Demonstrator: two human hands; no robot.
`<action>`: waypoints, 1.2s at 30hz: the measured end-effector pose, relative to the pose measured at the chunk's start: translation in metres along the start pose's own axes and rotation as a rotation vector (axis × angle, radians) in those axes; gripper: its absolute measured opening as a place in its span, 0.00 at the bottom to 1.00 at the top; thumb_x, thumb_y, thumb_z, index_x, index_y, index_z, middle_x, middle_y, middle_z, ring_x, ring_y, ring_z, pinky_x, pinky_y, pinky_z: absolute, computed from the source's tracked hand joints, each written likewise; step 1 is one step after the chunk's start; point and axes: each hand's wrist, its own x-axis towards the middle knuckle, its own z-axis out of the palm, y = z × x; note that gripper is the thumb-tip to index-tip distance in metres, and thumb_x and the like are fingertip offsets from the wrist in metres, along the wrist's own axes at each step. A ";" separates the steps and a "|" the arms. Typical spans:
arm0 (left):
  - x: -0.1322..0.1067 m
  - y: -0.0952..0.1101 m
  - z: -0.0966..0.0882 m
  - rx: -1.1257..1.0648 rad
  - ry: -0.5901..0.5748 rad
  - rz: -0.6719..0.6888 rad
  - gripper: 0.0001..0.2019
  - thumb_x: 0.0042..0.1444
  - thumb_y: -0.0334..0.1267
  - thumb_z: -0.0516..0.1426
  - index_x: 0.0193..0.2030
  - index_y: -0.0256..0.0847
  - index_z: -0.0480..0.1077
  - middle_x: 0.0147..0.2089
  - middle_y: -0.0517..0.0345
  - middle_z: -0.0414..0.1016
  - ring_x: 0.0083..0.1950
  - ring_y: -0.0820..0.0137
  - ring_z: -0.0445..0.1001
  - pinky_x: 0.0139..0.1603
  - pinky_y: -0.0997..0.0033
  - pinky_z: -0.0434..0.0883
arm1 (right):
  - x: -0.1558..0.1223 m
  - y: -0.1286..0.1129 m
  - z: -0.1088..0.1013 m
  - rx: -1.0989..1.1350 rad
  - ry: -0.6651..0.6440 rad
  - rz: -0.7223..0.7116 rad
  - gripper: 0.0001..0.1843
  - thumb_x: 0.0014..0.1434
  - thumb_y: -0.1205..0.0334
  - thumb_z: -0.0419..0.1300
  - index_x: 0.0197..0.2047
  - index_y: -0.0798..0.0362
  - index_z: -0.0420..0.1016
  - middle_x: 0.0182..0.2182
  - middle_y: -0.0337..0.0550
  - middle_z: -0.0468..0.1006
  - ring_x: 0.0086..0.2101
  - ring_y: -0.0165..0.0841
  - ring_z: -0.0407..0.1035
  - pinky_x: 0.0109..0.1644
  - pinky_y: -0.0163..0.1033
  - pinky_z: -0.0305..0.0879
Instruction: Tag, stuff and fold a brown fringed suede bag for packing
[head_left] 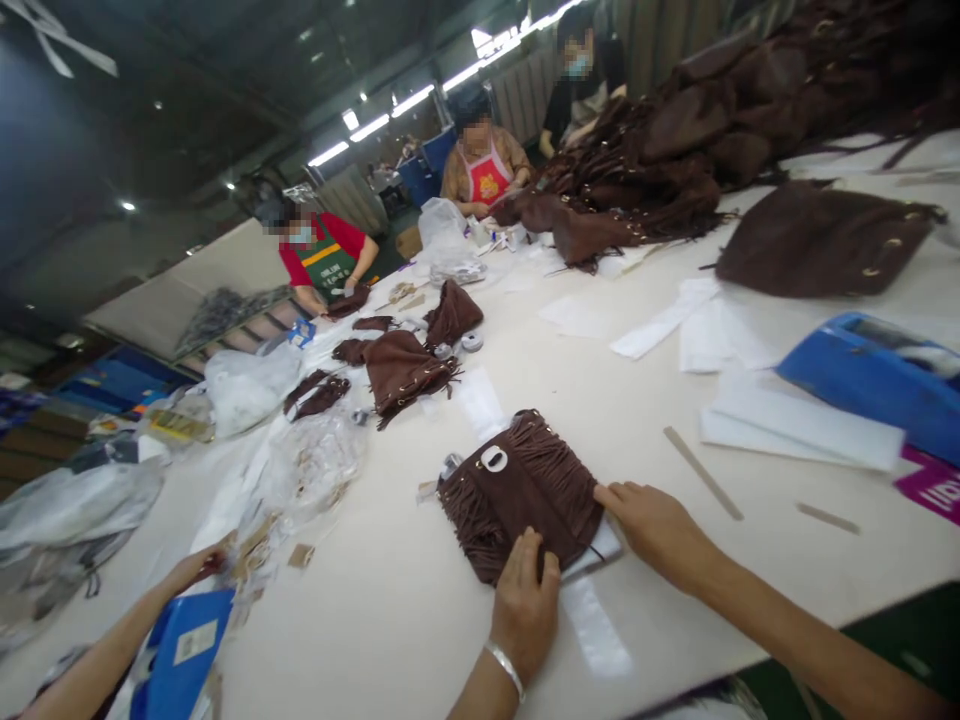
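A dark brown fringed bag [517,485] lies flat on the table before me, with a pale oval fitting [494,459] on its flap. My left hand [525,600], a silver bangle at its wrist, rests on the bag's near edge with fingers stretched out flat. At the bag's right edge, my right hand [656,530] grips the border with its fingertips; its thumb is mostly hidden. White sheet material [596,625] shows from under the bag. A small roll of clear tape [451,465] touches its left side.
Another person's hand [206,562] reaches in at left beside a blue tape dispenser [187,640]. A second blue dispenser [870,375] stands at right near white paper strips [802,425]. Brown bags [409,370] and a large heap [697,130] lie farther back, near several co-workers.
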 end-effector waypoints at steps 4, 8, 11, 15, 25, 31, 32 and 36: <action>0.000 0.003 -0.001 0.012 -0.011 -0.023 0.11 0.57 0.23 0.53 0.45 0.35 0.72 0.55 0.38 0.74 0.61 0.56 0.70 0.57 0.57 0.74 | 0.028 -0.033 -0.022 0.037 0.136 -0.125 0.21 0.60 0.76 0.50 0.54 0.59 0.71 0.54 0.56 0.73 0.53 0.44 0.67 0.57 0.49 0.64; -0.004 0.005 0.003 0.011 -0.063 -0.050 0.11 0.60 0.28 0.54 0.49 0.36 0.71 0.57 0.39 0.72 0.63 0.56 0.68 0.61 0.54 0.71 | 0.046 -0.055 0.014 0.106 0.107 -0.316 0.22 0.64 0.71 0.48 0.61 0.61 0.67 0.61 0.57 0.67 0.61 0.44 0.59 0.65 0.52 0.58; -0.010 0.010 0.003 0.012 -0.092 -0.090 0.14 0.60 0.30 0.55 0.52 0.37 0.70 0.62 0.40 0.69 0.68 0.53 0.59 0.65 0.48 0.66 | 0.047 -0.041 0.050 0.077 0.062 -0.298 0.24 0.67 0.65 0.49 0.65 0.57 0.62 0.66 0.54 0.60 0.65 0.46 0.52 0.64 0.57 0.57; -0.017 0.016 -0.008 0.040 -0.163 -0.170 0.24 0.60 0.34 0.55 0.64 0.40 0.62 0.71 0.43 0.54 0.72 0.45 0.49 0.66 0.34 0.57 | 0.043 -0.022 0.066 0.115 0.018 -0.251 0.28 0.68 0.59 0.49 0.70 0.51 0.54 0.70 0.48 0.49 0.68 0.46 0.41 0.67 0.58 0.53; -0.034 0.008 -0.045 -0.004 -0.206 -0.366 0.33 0.60 0.50 0.55 0.68 0.39 0.54 0.71 0.39 0.52 0.71 0.49 0.53 0.65 0.41 0.61 | 0.044 -0.023 0.070 0.086 0.028 -0.312 0.29 0.68 0.58 0.48 0.70 0.51 0.53 0.70 0.48 0.50 0.68 0.43 0.44 0.68 0.59 0.51; 0.024 -0.012 -0.067 -0.115 -0.125 -0.521 0.15 0.65 0.40 0.49 0.52 0.40 0.72 0.53 0.47 0.75 0.62 0.56 0.66 0.63 0.45 0.63 | 0.043 -0.023 0.070 0.051 0.050 -0.296 0.29 0.68 0.58 0.47 0.70 0.52 0.53 0.70 0.49 0.48 0.68 0.46 0.42 0.66 0.60 0.54; 0.036 -0.014 -0.064 -0.111 -0.106 -0.525 0.16 0.65 0.39 0.49 0.54 0.39 0.71 0.54 0.47 0.74 0.63 0.56 0.65 0.64 0.44 0.62 | 0.043 -0.023 0.070 0.051 0.053 -0.290 0.28 0.68 0.58 0.47 0.70 0.51 0.54 0.70 0.48 0.48 0.68 0.47 0.42 0.66 0.60 0.55; 0.054 -0.019 -0.032 -0.006 -0.106 -0.529 0.25 0.64 0.45 0.50 0.64 0.33 0.62 0.67 0.41 0.62 0.71 0.50 0.52 0.68 0.38 0.55 | 0.041 -0.023 0.072 0.059 0.055 -0.271 0.29 0.67 0.57 0.47 0.70 0.50 0.54 0.70 0.46 0.49 0.68 0.47 0.44 0.65 0.59 0.56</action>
